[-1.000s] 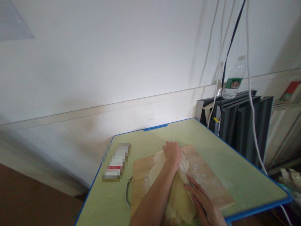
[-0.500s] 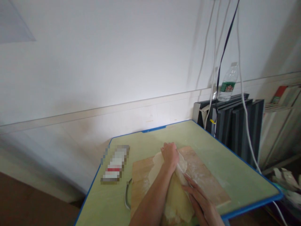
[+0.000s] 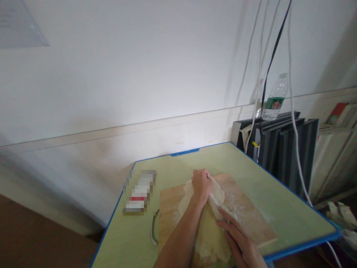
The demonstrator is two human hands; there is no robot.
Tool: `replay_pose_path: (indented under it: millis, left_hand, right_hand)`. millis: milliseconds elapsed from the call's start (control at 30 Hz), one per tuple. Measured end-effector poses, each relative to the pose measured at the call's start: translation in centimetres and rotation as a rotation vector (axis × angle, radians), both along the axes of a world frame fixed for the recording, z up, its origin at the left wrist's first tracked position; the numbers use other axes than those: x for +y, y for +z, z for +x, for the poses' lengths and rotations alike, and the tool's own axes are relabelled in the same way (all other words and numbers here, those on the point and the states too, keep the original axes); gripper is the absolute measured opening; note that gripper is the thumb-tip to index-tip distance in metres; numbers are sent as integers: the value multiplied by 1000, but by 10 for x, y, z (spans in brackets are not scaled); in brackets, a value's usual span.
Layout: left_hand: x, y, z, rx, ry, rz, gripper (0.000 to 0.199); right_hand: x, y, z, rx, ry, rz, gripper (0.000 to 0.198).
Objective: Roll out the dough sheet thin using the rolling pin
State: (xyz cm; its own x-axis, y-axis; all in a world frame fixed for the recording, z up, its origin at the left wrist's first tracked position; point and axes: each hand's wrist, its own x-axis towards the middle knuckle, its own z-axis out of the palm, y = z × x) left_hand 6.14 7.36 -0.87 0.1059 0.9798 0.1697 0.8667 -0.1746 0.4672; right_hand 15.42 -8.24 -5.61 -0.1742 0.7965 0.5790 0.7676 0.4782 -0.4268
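Note:
My left hand (image 3: 202,184) is closed round the far end of a pale, flour-dusted rolling pin (image 3: 214,207), which seems to have dough round it. Further down the pin, my right hand (image 3: 237,232) rests with its fingers stretched out along the near part. Under both hands spreads a thin, wide sheet of dough (image 3: 208,236), pale yellow near me and whiter at its far edges. A wooden board (image 3: 255,219) with loose flour on it carries the dough. My left forearm covers part of the sheet, and the pin's near end is hidden.
The board lies on a light green table (image 3: 290,212) with a blue rim. A curved metal handle (image 3: 152,229) shows left of the board, near a blurred-out oblong item (image 3: 141,191). Dark panels (image 3: 290,152), a plastic bottle (image 3: 276,97) and hanging cables (image 3: 297,149) are at the right.
The whole view has shifted slightly, so the table and board appear a little further right. Both hands keep nearly the same places on the pin and dough.

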Motion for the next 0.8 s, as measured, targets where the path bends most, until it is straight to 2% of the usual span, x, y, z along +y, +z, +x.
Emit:
replay_pose_path:
  millis: [400, 567, 800]
  left_hand:
    - [2, 0, 1, -19, 8, -9, 23]
    - [4, -4, 1, -68, 20, 12, 21]
    - [6, -7, 2, -128, 35, 10, 20]
  right_hand:
    - [3, 2, -2, -8, -37, 126, 23]
    - [3, 1, 0, -3, -15, 131, 23]
    - [3, -17, -7, 109, -82, 154, 24]
